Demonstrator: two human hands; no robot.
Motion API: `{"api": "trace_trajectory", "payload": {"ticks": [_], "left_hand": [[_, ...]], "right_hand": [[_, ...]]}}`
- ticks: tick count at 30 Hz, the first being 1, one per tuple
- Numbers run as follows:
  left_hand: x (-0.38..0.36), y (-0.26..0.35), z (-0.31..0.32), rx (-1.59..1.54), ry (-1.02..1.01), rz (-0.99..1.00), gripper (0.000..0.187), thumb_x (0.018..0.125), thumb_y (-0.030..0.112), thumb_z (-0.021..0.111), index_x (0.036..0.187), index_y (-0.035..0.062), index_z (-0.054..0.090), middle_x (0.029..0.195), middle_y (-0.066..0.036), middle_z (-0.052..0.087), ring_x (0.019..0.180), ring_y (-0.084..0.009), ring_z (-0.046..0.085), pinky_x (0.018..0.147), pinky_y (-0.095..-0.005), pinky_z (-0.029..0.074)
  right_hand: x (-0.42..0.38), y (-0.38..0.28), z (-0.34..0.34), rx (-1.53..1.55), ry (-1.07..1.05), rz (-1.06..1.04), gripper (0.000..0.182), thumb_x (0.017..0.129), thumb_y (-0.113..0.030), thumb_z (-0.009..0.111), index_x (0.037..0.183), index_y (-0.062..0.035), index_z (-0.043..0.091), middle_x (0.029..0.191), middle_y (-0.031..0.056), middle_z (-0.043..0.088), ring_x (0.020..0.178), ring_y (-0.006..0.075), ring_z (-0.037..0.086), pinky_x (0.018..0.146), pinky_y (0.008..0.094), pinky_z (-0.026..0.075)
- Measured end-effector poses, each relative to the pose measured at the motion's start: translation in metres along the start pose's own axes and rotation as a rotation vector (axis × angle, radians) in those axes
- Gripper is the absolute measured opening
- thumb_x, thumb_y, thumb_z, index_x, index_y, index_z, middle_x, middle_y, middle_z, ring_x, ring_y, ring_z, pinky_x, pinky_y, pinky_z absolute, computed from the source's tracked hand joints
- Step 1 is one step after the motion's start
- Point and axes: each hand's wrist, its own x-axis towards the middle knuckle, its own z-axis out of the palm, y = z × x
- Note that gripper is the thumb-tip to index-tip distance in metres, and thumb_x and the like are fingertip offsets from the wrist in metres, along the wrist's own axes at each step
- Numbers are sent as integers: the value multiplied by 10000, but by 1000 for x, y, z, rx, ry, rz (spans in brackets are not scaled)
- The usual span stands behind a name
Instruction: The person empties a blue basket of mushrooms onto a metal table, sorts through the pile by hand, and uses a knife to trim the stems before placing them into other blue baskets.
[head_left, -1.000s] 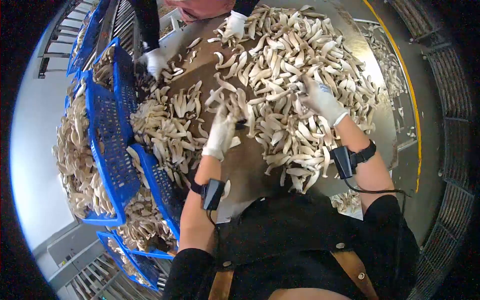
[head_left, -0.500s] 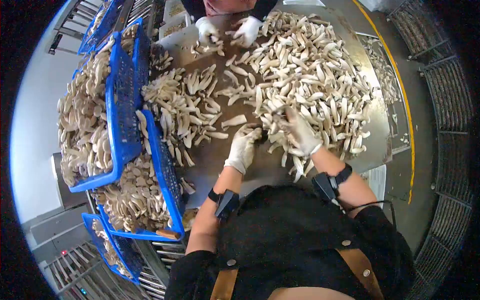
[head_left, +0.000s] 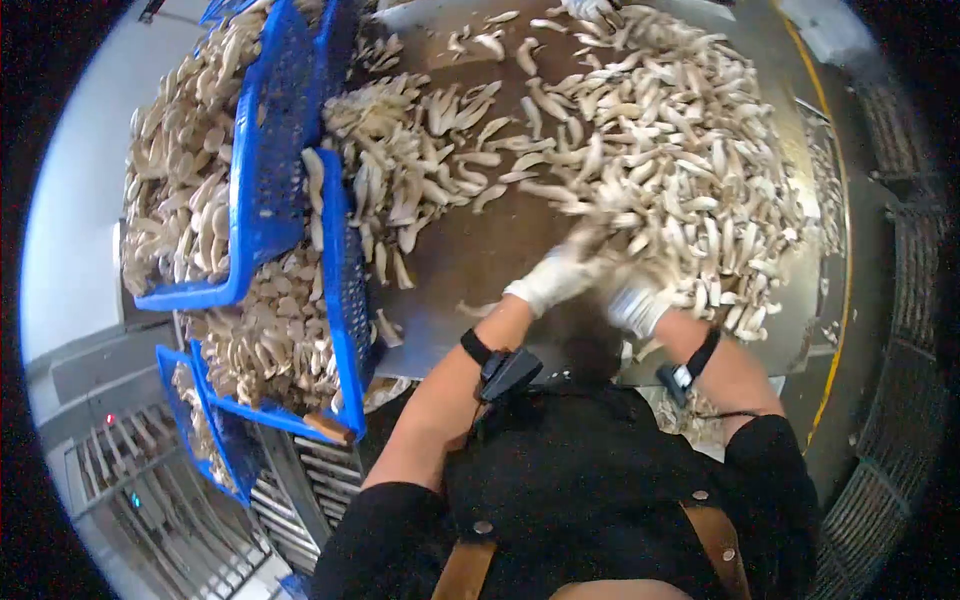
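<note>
My left hand [head_left: 558, 279], in a white glove, reaches to the near left edge of a large heap of king oyster mushrooms [head_left: 690, 170] on the metal table [head_left: 455, 262]. Its fingers are smeared by motion, so whether they hold a mushroom does not show. Close on its right is my right hand [head_left: 637, 302], also gloved, at the heap's near side. Blur hides its fingers too. A smaller pile of mushrooms [head_left: 385, 150] lies left of the heap, and a single mushroom [head_left: 477, 309] rests near my left wrist.
Blue crates [head_left: 238, 270] full of mushrooms are stacked along the left, beside a roller conveyor [head_left: 335, 480]. A co-worker's gloved hand [head_left: 597, 10] shows at the table's far edge. Racks [head_left: 915, 270] stand right of the yellow floor line [head_left: 848, 270].
The view has shifted, so the table sits higher in it. My left hand has moved right, closer to my right hand. The co-worker's hand is now nearer the heap's far end.
</note>
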Motion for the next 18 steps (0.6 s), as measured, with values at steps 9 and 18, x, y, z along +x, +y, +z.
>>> {"api": "trace_trajectory", "payload": {"ticks": [9,18], "left_hand": [[-69,-21,-198,89,976,-111,736,738,227,737,1342,22,368,1280,-235,489,1270,-308,399,1054,-424,324],[3,-31,-77,-123,502,-417,273,814,33,623,1059,52,503,1079,-75,545,1028,-161,494,850,-298,458]], "right_hand": [[64,224,-91,-405,14,460,190,747,-184,578,819,-40,678,838,160,658,887,305,616,961,481,389],[103,50,-105,1200,286,216,458,781,33,567,1217,-50,455,1127,97,559,914,208,595,779,317,486]]}}
